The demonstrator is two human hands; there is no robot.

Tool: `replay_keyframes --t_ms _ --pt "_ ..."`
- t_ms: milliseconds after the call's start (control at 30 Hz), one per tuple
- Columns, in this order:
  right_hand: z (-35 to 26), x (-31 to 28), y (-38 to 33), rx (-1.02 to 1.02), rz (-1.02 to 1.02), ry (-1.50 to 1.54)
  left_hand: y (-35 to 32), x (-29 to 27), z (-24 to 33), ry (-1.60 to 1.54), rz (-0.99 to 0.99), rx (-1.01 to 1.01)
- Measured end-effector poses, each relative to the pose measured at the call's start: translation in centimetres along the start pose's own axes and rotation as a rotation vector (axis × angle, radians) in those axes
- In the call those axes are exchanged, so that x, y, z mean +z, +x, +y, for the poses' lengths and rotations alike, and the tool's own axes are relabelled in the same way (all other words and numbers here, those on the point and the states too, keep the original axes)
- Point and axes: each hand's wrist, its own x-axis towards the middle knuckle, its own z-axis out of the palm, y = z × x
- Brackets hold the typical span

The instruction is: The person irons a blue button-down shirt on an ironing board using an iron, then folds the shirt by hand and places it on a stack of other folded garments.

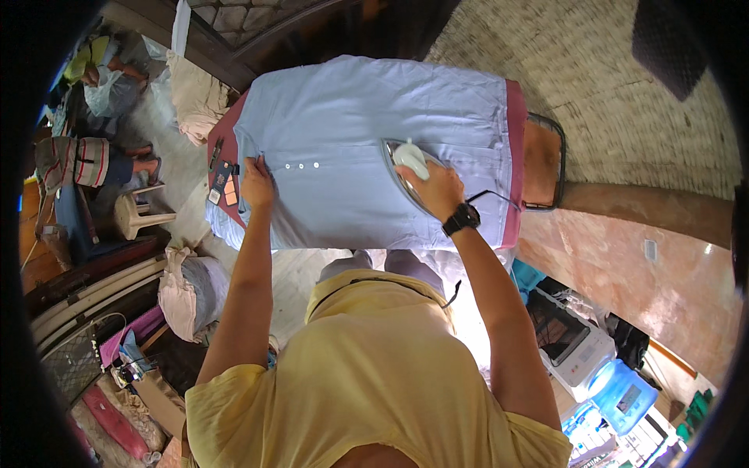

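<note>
A light blue shirt (335, 109) with a row of small white buttons lies spread over a dark red ironing board (515, 117). My right hand (434, 189) is wrapped around the handle of a clothes iron (409, 159), white on top with a metal soleplate edge, which rests on the shirt's right part. The iron's black cord (493, 195) runs off to the right past my wrist, which wears a dark watch. At the shirt's left edge my left hand (257, 186) is closed on the fabric, its fingertips partly hidden.
Small dark and orange packets (226, 186) lie on the board's left end. A metal-framed rest (542, 160) extends from its right end. Left are a small stool (136, 216), a bundled bag (193, 288) and other people. Lower right stand a white appliance (573, 347) and a blue water jug (626, 398).
</note>
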Motion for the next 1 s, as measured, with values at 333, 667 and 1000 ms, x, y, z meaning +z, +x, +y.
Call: replay_keyframes --t_ms 333,667,1000 --pt "-1.1 -0.3 -0.1 -0.091 0.041 -0.121 0.7 0.3 0.1 0.001 0.013 -0.01" --pt "-1.4 0.3 0.7 -0.073 0.007 -0.115 0.5 0.3 0.4 -0.032 0.027 0.016" --pt "-3.1 -1.0 0.0 -0.171 -0.135 -0.111 0.6 0.8 -0.6 -0.037 0.009 -0.024"
